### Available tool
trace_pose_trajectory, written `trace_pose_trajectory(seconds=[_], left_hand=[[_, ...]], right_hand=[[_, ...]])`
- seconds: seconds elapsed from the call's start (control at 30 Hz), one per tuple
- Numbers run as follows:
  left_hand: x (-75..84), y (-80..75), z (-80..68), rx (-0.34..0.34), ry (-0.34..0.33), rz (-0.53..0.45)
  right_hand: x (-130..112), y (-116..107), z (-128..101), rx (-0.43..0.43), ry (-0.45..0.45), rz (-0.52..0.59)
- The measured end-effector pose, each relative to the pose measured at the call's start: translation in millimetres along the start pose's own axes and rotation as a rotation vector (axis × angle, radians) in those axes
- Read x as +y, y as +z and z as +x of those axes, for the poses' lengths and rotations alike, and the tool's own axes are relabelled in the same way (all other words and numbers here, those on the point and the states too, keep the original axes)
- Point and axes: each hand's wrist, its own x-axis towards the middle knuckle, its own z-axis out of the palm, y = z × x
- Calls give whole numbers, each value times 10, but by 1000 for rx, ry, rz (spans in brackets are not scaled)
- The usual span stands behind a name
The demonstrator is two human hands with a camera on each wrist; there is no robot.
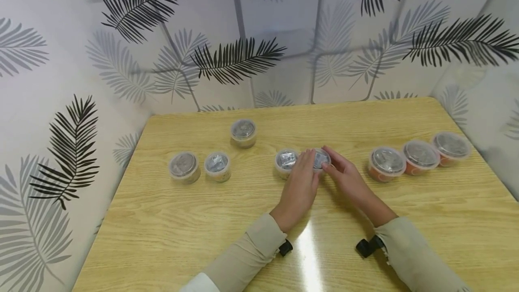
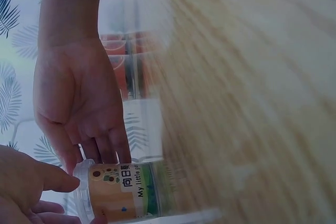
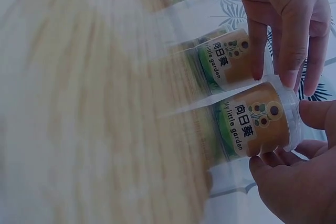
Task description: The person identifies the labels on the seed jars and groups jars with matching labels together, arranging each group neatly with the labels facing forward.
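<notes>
- right wrist view: fingers (image 3: 290, 56) of both hands curl round the lidded cup (image 3: 257, 124), gripping its rim.
- the left hand (image 1: 299, 188) and right hand (image 1: 346, 175) meet at mid-table (image 1: 202, 229).
- a second cup (image 1: 286, 162) stands just beside it.
- three orange cups (image 1: 419, 156) stand to the right.

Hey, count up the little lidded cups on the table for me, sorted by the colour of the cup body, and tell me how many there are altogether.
Tan cups with green bands: 5, counting the held cup that both the left hand and the right hand hold
Orange cups: 3
Total: 8
</notes>
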Motion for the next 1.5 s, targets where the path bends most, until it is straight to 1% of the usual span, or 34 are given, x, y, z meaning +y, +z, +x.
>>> trace_pose_trajectory(seconds=[0.13,0.3,0.47,0.6,0.77,0.83,0.9,1.03,1.17,1.27,1.4,1.5], left_hand=[[-17,-10,6,-16,-10,-17],[-59,-15,13,-26,1,-58],[-95,-45,-6,-40,4,-124],[-111,-137,-46,-64,-6,-230],[-166,-291,-130,-86,-32,-403],[-203,-361,-180,-77,-41,-432],[-244,-442,-236,-53,-42,-431],[-347,-624,-339,25,-32,-406],[-479,-804,-422,113,-36,-381],[-588,-938,-479,166,-56,-361],[-761,-1102,-566,217,-89,-328],[-905,-1194,-647,251,-120,-292]], right_hand=[[-12,8,4,3,-4,19],[4,9,8,23,-9,24],[15,18,-1,44,-15,12],[-19,40,-23,78,-41,-28],[-120,85,-53,168,-116,-125],[-168,112,-67,203,-153,-170],[-220,147,-86,231,-192,-218],[-392,276,-147,268,-299,-309],[-740,501,-259,258,-408,-347],[-963,670,-320,223,-443,-353],[-1016,847,-299,124,-445,-289],[-1004,974,-250,28,-422,-200]])
